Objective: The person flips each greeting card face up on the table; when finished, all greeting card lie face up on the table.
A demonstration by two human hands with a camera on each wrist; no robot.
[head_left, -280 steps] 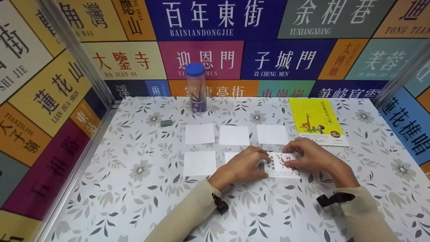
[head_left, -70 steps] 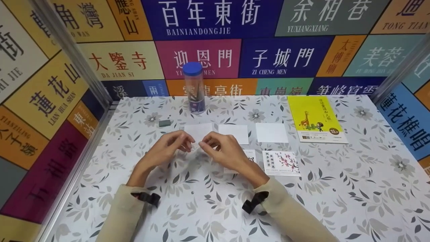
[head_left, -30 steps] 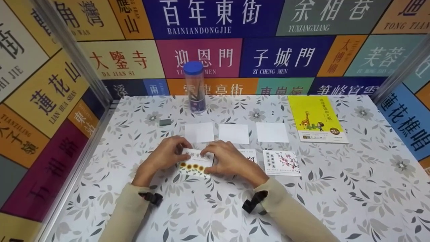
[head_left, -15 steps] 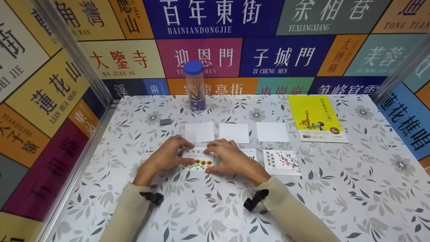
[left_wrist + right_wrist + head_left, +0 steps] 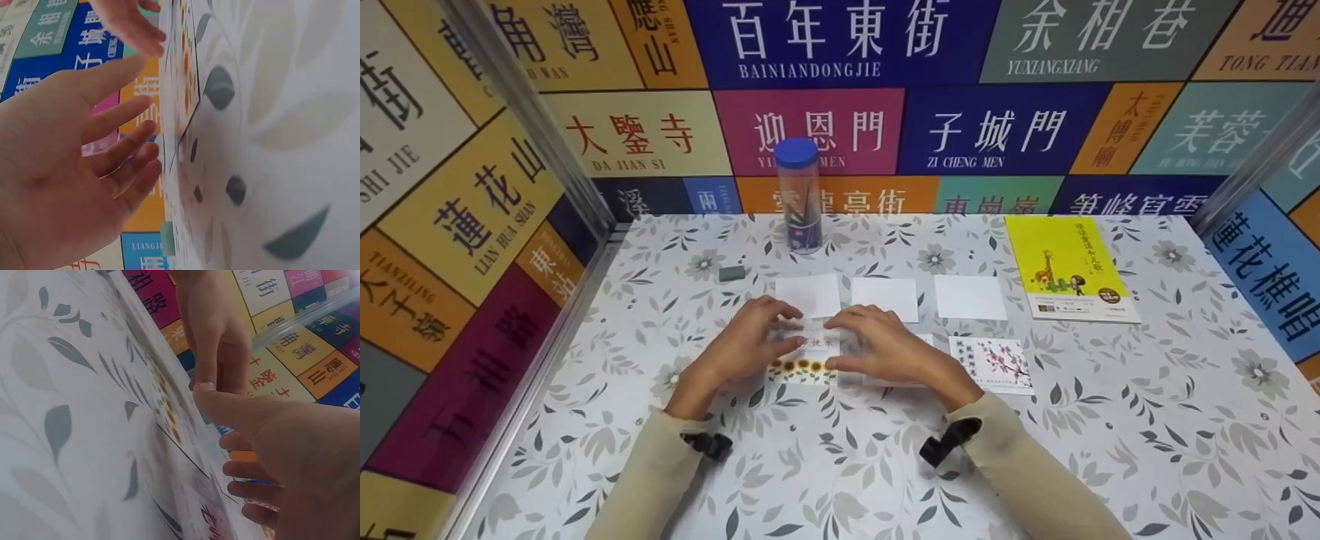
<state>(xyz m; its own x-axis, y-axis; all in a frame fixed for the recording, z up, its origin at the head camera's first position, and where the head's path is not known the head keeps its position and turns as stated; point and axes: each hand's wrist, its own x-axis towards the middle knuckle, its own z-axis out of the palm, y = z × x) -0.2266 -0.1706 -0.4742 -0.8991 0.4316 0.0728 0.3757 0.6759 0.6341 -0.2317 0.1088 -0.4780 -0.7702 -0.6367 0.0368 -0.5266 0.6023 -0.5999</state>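
One sunflower card (image 5: 802, 367) lay on the surface (image 5: 810, 472), the left hand (image 5: 746, 345) at its left, right hand (image 5: 889, 349) at its right, both loosely spread.

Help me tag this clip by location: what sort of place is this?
Probably a small booth or partitioned work corner: panels printed with Chinese place names rise behind and beside the floral-patterned table, metal strips line the corners, and cards lie in rows.

Sunflower card (image 5: 802, 373): printed face now up where blank white showed. Left hand (image 5: 742, 345), right hand (image 5: 896, 351) shifted leftward from blossom card (image 5: 990, 365), since let go.
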